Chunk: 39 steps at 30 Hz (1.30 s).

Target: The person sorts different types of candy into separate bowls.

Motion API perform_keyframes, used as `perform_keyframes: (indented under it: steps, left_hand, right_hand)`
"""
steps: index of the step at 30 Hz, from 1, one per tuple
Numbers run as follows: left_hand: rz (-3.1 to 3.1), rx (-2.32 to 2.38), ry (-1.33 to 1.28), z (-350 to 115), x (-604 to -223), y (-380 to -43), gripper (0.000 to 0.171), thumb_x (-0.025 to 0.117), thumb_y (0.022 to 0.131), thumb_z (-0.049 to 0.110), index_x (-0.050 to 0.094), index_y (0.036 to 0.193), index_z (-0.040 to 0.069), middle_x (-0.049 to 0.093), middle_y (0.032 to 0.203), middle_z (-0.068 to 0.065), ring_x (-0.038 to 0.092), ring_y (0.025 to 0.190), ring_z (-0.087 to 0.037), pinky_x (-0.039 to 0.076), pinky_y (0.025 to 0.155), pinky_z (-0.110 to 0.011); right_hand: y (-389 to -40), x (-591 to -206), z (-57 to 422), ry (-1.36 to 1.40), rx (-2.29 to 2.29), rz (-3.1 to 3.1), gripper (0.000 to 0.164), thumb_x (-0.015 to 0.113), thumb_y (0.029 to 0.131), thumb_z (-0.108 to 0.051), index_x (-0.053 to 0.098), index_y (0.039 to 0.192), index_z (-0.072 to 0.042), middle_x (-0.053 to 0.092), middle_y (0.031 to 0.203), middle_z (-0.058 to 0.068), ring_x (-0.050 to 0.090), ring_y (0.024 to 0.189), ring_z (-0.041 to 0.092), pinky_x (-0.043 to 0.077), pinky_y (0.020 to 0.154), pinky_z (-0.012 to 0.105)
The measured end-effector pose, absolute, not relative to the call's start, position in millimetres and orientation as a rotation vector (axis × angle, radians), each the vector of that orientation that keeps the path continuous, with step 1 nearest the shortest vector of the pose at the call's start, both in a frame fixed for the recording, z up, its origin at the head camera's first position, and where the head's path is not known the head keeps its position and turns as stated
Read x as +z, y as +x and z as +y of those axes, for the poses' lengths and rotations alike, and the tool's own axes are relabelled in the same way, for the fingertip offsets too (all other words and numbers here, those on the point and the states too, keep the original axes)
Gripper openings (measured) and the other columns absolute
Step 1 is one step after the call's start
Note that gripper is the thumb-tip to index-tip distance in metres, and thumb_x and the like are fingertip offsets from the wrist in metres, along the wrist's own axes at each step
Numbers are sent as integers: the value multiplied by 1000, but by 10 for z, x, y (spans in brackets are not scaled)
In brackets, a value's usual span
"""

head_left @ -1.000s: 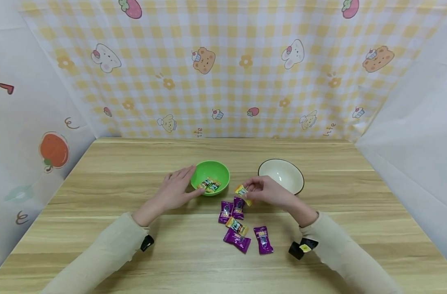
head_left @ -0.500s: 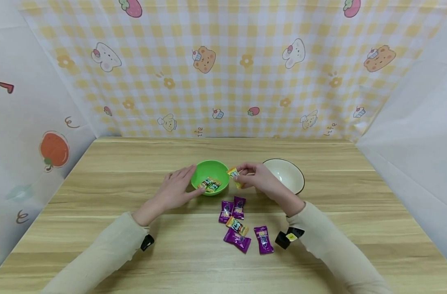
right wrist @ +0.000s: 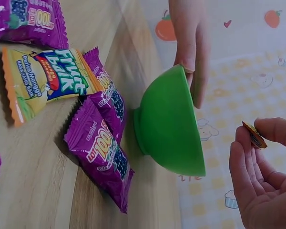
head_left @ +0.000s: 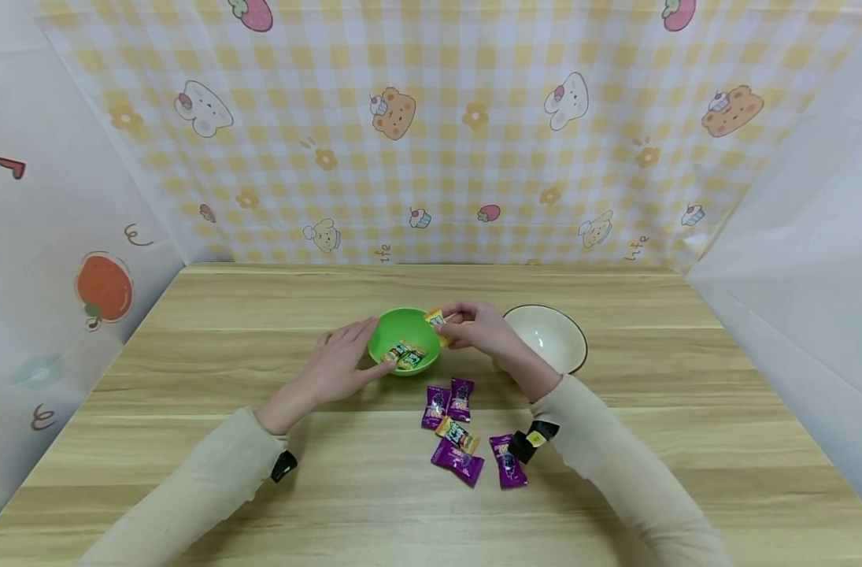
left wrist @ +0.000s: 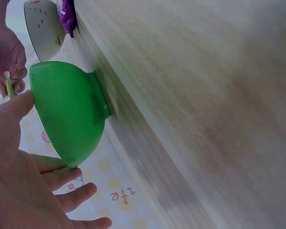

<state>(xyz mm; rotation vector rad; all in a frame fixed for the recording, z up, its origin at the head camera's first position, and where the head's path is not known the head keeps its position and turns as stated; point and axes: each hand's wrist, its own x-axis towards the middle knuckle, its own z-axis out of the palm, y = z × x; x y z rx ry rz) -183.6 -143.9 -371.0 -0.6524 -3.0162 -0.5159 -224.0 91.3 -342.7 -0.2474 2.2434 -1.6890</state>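
Observation:
My right hand [head_left: 476, 327] pinches a yellow-wrapped candy [head_left: 434, 318] between thumb and fingers, at the right rim of a green bowl [head_left: 405, 321]. In the right wrist view this candy [right wrist: 254, 136] is seen nearly edge-on, apart from the bowl. My left hand [head_left: 338, 362] rests against the bowl's left side with fingers spread; its thumb touches the rim in the left wrist view. A few yellow candies [head_left: 404, 355] lie inside the bowl. In front of it, on the table, are several purple-wrapped candies [head_left: 457, 462] and one yellow Fruit Balk candy [right wrist: 47, 81], which lies partly over a purple one.
A white bowl with a dark rim [head_left: 547, 337] stands right of the green one, partly behind my right forearm. The wooden table [head_left: 260, 307] ends at a yellow checked cloth [head_left: 438, 181] hung behind, with white side sheets.
My right hand has lifted the yellow candy from near the purple ones and carried it up and left to the green bowl's rim. The left hand stays put.

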Motion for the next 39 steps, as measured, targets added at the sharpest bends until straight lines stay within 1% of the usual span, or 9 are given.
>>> perform_keyframes:
  steps: [5,13,21,23,30,35,39]
  left_hand:
    - [-3019,-519,-651,-1441,-3719,-1844,81,46,84,56,23,138,0,29,138,-17,27,123,-35,17,96,-58]
    - [-3018,-517,-654,-1446,-3718,-1844,81,45,84,56,23,138,0,30,137,-17,27,123,-35,18,95,-58]
    - [-3011,-521,-655,-1442,-3720,-1848,81,47,83,55,24,138,0,32,136,-17,28,122,-36,19,94,-59]
    - [-3010,-519,-655,-1444,-3719,-1849,81,47,83,55,24,138,0,32,136,-17,28,122,-36,19,94,-59]
    - [-3010,-524,-656,-1448,-3720,-1847,82,46,83,57,23,138,0,32,136,-17,29,122,-35,18,95,-59]
    - [-3007,-521,-657,-1445,-3716,-1843,82,47,83,56,24,138,0,32,136,-17,29,122,-35,18,95,-58]
    - [-3008,-512,-657,-1442,-3715,-1843,82,47,83,56,24,138,0,32,136,-17,29,122,-36,18,95,-58]
  right_hand:
    - [-2278,-3468,847,-270,-1725,2232,31,65,80,-10,54,105,5,57,84,13,59,67,17,49,72,42]
    - [-2309,-3487,770,-281,-1713,2229,30,65,80,-11,55,105,3,57,84,13,60,69,18,51,69,36]
    - [-2320,-3502,767,-323,-1730,2205,32,61,83,-9,53,109,6,58,84,14,62,72,21,51,66,31]
    - [-2321,-3504,773,-320,-1734,2203,31,61,83,-9,53,109,6,58,84,13,62,72,21,51,67,32]
    - [-2278,-3470,837,-322,-1728,2189,31,62,81,-8,53,107,7,57,84,14,61,72,23,48,74,43]
    - [-2211,-3435,916,-402,-1639,2229,30,62,82,-9,53,106,6,56,82,14,60,75,31,48,73,44]
    - [-2152,-3442,1007,-473,-1567,2249,30,62,82,-9,53,107,6,57,83,14,59,76,32,49,71,43]
